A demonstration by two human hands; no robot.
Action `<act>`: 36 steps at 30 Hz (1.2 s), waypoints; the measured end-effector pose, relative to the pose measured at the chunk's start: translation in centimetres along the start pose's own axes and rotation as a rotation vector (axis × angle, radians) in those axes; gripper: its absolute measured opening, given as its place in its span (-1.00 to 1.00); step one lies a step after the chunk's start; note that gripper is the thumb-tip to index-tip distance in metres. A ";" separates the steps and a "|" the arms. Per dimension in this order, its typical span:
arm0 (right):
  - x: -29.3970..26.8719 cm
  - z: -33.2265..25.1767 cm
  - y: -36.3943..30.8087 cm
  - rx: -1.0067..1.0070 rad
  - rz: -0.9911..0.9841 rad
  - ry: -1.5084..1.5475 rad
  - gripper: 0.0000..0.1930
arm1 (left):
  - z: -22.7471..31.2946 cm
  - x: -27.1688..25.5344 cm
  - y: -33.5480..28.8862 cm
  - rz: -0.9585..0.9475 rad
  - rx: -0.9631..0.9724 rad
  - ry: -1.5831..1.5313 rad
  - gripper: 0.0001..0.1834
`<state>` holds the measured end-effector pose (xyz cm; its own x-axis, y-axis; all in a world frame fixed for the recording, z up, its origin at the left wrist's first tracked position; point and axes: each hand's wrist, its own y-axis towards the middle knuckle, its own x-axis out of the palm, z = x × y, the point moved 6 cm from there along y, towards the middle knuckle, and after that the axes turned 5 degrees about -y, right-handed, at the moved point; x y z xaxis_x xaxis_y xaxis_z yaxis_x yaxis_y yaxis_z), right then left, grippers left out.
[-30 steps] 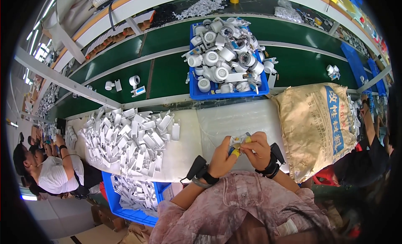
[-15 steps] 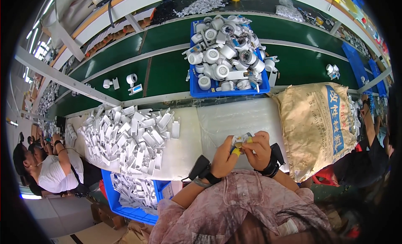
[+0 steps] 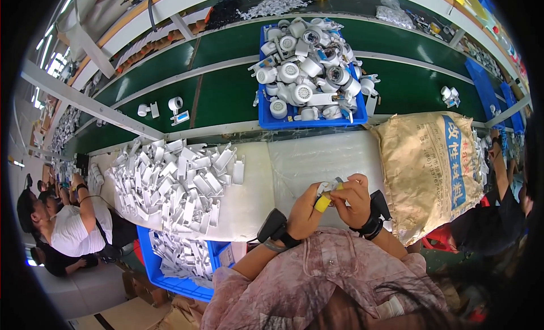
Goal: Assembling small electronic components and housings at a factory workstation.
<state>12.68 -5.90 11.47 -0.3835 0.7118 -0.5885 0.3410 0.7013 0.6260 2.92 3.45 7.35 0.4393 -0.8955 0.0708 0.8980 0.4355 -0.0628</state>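
Close in front of my chest, both hands meet over a small white-and-grey plastic part [image 3: 325, 187]. My left hand [image 3: 305, 212] is closed, its thumb and fingers pinching the part from the left. My right hand [image 3: 353, 202] is closed too, with fingertips pressed against the part's right side. Yellow patches show at the fingertips; whether they are finger wraps or belong to the part, I cannot tell. Much of the part is hidden by my fingers. To the left on the pale work surface [image 3: 249, 211] lies a heap of white plastic channel-shaped pieces [image 3: 175, 180].
Beyond my hands a blue crate [image 3: 311, 125] is piled with white round-headed assemblies [image 3: 303, 93]. A brown paper sack [image 3: 422, 177] stands at right. Below the left edge, a blue bin [image 3: 156, 270] holds more white pieces. Green belts [image 3: 226, 97] run behind; other people [image 3: 71, 222] sit nearby.
My hands stay together around the part. My left thumb side has turned, so a larger yellow patch shows. The view has shifted slightly.
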 end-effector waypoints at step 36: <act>-0.3 44.1 5.3 0.726 -0.168 -0.580 -0.67 | -13.3 -7.4 3.1 0.001 -0.498 -0.335 -0.65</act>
<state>52.48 -0.63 -7.61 -0.0560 0.3712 -0.9269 0.8462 0.5104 0.1533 2.14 10.25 -6.63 0.4968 -0.7823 0.3758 0.8132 0.2684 -0.5164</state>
